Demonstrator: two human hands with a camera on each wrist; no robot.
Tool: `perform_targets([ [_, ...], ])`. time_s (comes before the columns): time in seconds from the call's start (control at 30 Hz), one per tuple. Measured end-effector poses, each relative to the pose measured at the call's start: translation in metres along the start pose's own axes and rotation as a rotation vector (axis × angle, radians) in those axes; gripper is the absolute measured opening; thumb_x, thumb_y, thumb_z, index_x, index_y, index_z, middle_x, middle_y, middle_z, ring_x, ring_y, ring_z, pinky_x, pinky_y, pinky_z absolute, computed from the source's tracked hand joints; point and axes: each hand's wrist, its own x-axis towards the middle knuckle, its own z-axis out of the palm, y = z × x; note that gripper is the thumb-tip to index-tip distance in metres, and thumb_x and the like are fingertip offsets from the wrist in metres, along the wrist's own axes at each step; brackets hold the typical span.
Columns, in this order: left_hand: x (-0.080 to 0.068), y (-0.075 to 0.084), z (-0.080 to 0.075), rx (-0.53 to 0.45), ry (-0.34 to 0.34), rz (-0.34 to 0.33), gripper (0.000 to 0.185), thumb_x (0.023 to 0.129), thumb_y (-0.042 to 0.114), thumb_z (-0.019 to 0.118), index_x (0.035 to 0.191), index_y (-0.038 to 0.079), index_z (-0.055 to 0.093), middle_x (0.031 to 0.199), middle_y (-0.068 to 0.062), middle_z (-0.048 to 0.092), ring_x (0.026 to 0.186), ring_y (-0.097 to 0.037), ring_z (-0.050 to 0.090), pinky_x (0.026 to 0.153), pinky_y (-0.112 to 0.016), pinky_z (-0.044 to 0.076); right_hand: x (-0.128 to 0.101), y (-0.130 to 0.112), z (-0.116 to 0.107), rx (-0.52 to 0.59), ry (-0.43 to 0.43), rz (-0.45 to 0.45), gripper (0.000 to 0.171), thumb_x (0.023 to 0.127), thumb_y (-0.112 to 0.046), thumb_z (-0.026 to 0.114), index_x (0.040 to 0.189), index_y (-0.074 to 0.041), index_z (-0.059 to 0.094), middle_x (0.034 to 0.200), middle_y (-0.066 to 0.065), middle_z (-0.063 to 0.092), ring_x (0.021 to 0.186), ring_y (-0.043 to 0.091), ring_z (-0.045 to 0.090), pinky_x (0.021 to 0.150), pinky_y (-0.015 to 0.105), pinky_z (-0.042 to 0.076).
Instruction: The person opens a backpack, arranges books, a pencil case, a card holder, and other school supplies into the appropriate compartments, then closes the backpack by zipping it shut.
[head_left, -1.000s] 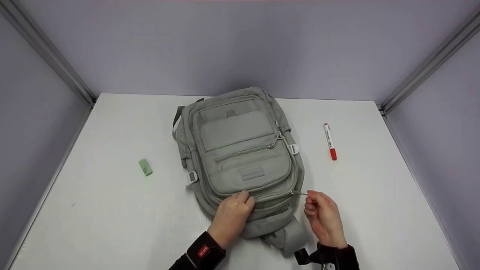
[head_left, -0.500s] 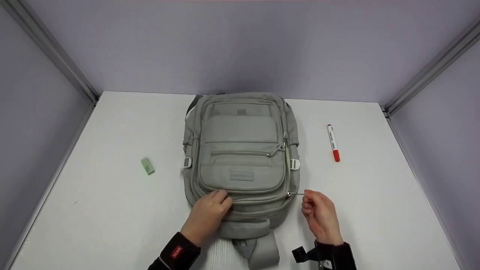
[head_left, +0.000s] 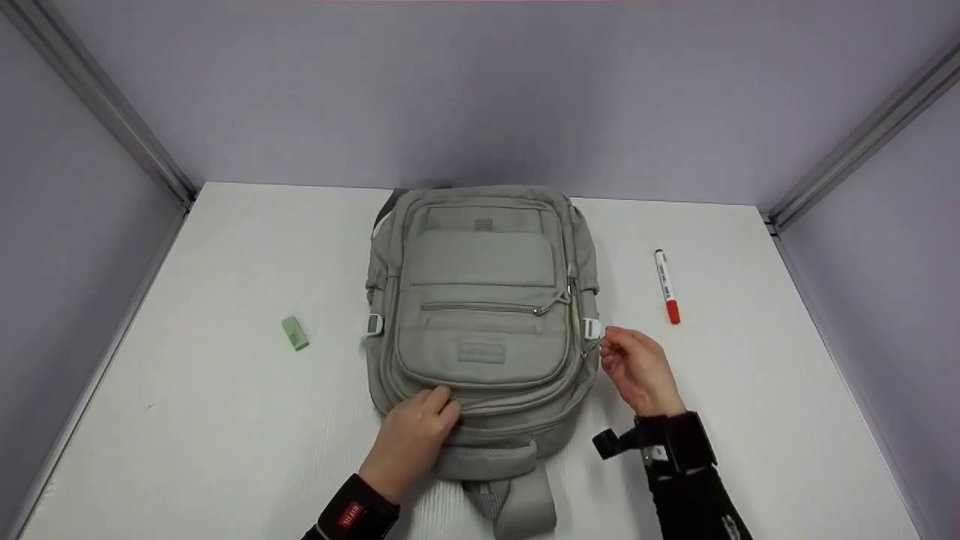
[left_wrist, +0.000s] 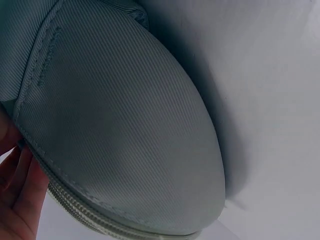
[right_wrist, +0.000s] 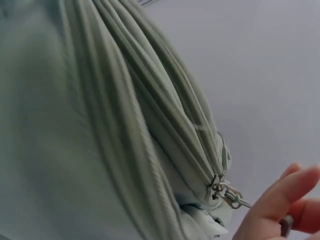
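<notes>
A grey-green backpack (head_left: 480,259) lies front side up in the middle of the table, its shoulder strap (head_left: 529,502) trailing toward me. My left hand (head_left: 411,439) grips the fabric at the lower zipper seam; in the left wrist view its fingers (left_wrist: 30,200) curl at the edge beside the zipper (left_wrist: 82,215). At the bag's right side, by the white buckle (head_left: 592,328), my right hand (head_left: 637,371) pinches the zipper pull. The right wrist view shows the metal slider (right_wrist: 216,192) joined by a ring to the pull (right_wrist: 286,225) between thumb and finger.
A red-and-white marker (head_left: 667,286) lies on the white table (head_left: 750,375) to the right of the bag. A green eraser-like block (head_left: 295,333) is on the left. Grey panels (head_left: 480,90) wall in the back and sides.
The backpack has swung straight, its lower end shifting left along with my left hand. My right hand has then drawn the zipper pull away from me along the bag's right side.
</notes>
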Motion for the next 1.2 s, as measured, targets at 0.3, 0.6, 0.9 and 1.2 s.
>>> perform_targets([
  [0.3,-0.003,0.001,0.000,-0.002,-0.028,-0.015,0.026,0.065,-0.008,0.077,0.077,0.008,0.060,0.079,0.000,0.051,0.063,-0.012,0.054,0.052,-0.026,0.048,0.048,-0.029,0.014,-0.015,-0.097,0.101,0.006,0.103,0.000,0.039,0.100,-0.003,0.044,0.071,0.000,0.057,0.066,0.007,0.057,0.064,0.014,0.047],
  [0.6,-0.005,0.001,0.003,0.006,-0.019,-0.013,0.024,0.065,-0.007,0.074,0.076,0.008,0.059,0.078,0.000,0.051,0.062,-0.013,0.054,0.052,-0.027,0.047,0.082,-0.046,0.027,0.036,-0.106,0.220,0.036,0.104,-0.002,0.033,0.140,0.000,0.028,0.096,0.008,0.049,0.073,0.009,0.056,0.066,0.013,0.048],
  [0.9,-0.005,0.001,0.004,-0.008,-0.019,-0.015,0.026,0.062,-0.010,0.070,0.077,0.009,0.059,0.080,0.000,0.052,0.063,-0.013,0.053,0.053,-0.026,0.046,0.092,-0.049,0.037,-0.144,-0.074,0.129,0.039,0.105,-0.006,0.038,0.143,-0.001,0.030,0.080,-0.001,0.064,0.064,0.003,0.049,0.058,0.012,0.040],
  [1.2,-0.003,0.011,-0.004,0.015,0.004,-0.059,0.021,0.071,-0.002,0.076,0.090,0.006,0.069,0.087,-0.003,0.060,0.069,-0.014,0.058,0.060,-0.026,0.051,0.096,-0.039,0.032,-0.630,0.162,-0.083,0.062,0.092,-0.004,0.045,0.150,0.002,0.023,0.101,0.006,0.053,0.050,0.001,0.043,0.049,0.014,0.039],
])
